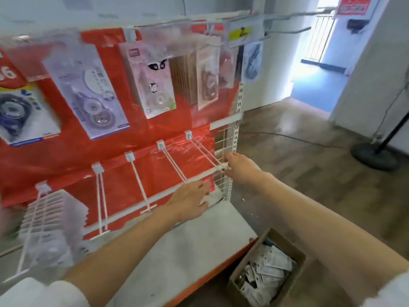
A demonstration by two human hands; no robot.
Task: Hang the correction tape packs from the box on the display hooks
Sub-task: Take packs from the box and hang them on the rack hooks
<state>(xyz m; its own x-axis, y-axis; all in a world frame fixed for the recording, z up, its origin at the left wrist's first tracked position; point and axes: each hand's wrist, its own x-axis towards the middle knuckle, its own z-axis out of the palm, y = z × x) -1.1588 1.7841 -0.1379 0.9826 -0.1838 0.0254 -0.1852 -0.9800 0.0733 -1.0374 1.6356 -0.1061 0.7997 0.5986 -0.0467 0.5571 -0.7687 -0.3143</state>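
Head view showed the right hand (238, 166) pinching the tip of the rightmost hook (204, 151), likely steadying it; the left hand (190, 201) reached out relaxed, holding nothing. Correction tape packs (266, 273) waited in the box (287, 244) on the floor.

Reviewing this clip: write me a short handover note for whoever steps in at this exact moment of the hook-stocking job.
Left hand: at the front end of the second hook from the right, holding no pack.
Right hand: fingertips on the tip of the rightmost lower hook; the grip is too blurred to judge.
Packs: in the open cardboard box on the floor, right of the shelf.
Done: the far-left lower hook carries a stack of packs.
Left: the four other lower hooks are bare; fill them from the box.
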